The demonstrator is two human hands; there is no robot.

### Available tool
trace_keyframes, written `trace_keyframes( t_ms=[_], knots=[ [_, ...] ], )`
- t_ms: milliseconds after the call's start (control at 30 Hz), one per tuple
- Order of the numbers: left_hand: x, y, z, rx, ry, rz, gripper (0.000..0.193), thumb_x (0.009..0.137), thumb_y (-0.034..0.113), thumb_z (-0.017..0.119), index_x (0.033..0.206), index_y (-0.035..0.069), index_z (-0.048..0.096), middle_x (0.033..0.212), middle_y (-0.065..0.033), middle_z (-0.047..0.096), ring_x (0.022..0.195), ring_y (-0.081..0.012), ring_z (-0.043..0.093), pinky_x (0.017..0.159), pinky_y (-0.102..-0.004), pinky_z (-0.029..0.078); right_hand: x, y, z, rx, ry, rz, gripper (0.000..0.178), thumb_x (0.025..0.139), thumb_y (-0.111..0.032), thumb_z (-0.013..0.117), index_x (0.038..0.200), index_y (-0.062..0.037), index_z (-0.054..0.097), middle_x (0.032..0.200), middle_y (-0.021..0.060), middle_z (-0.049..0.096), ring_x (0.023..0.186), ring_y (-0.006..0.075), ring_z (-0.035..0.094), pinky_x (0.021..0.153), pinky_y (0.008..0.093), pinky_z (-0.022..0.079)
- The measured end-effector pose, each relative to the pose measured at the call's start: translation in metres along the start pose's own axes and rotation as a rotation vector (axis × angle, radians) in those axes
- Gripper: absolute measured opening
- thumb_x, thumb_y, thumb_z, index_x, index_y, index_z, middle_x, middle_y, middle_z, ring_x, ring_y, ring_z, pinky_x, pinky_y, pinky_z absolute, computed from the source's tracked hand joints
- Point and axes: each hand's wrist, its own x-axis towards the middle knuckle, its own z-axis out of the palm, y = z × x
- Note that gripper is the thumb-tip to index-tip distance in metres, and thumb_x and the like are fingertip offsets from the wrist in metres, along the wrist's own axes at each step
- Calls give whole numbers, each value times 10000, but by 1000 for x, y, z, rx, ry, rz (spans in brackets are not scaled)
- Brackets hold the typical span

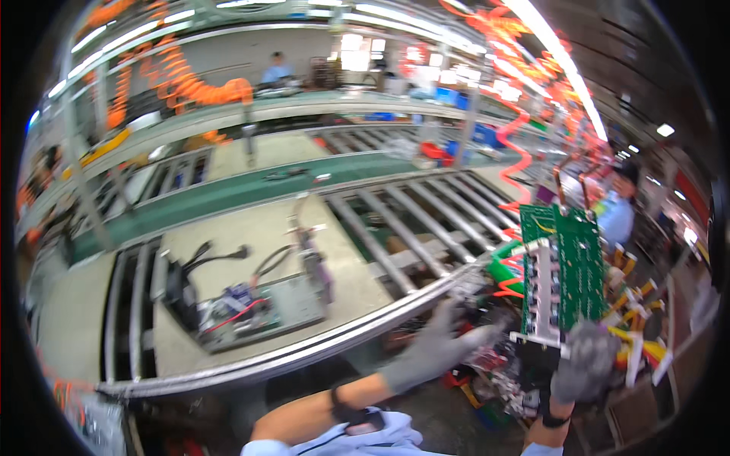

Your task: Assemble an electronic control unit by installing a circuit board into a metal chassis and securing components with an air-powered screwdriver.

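My right hand, in a grey glove, is closed on the lower end of a green circuit board. The board stands upright, with a pale metal strip along its left side and two copper-coloured leads rising from its top. My left hand, also gloved in grey, holds nothing; its slightly blurred fingers are apart and point toward the board. Beneath both hands is a jumble of small parts and clear wrapping.
A pale work board on the roller conveyor carries an open electronic unit with cables. The conveyor's metal rail runs in front of me. Coiled orange hoses hang overhead. A person in light blue is at the right.
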Motion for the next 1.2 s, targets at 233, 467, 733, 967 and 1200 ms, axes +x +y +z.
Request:
trace_keyframes(
  t_ms=[233, 467, 733, 967, 1200],
  knots=[
    [-60, 17, -4, -202, 451, 156, 903, 846, 385, 818, 1479, -44, 338, 1354, -172, 552, 1229, -258, 563, 1049, -417, 472, -65, -47, 125, -44, -532, -129, 308, 911, -230, 639, 719, -65, 463, 670, 85, 535, 672, 297, 603, 726, 448, 562],
    [-136, 56, -64, -114, 767, 451, 847, 785, 105, 856, 1424, -20, 314, 1256, -134, 564, 1133, -199, 614, 966, -353, 542, -58, -11, 188, 314, -1272, -501, 216, 828, -175, 719, 999, -71, 638, 994, 98, 652, 929, 263, 686, 944, 442, 550],
    [-194, 143, -115, 1534, 992, 859, 998, 670, 285, 928, 1447, -37, 390, 1327, -237, 528, 1196, -392, 574, 978, -503, 483, -73, 27, 203, -34, -1013, -118, 749, 762, -160, 788, 1425, -5, 476, 1334, 199, 566, 1236, 383, 579, 1034, 463, 487],
    [-184, 157, -115, 2245, 739, 1049, 328, 996, 251, 648, 1287, 134, 550, 1247, -131, 634, 1152, -303, 657, 1009, -464, 538, -100, 53, 230, 761, -647, 883, 531, 931, -208, 665, 1391, 17, 528, 1332, 166, 630, 1237, 306, 633, 1069, 488, 526],
    [-193, 146, -125, 2324, 556, 952, 541, 930, 358, 673, 1382, 102, 523, 1373, -151, 556, 1338, -345, 522, 1229, -559, 250, -99, 38, 235, 1084, -408, 1211, 418, 872, -119, 593, 1255, 38, 641, 1253, 176, 694, 1147, 309, 689, 1017, 461, 564]
  ],
)
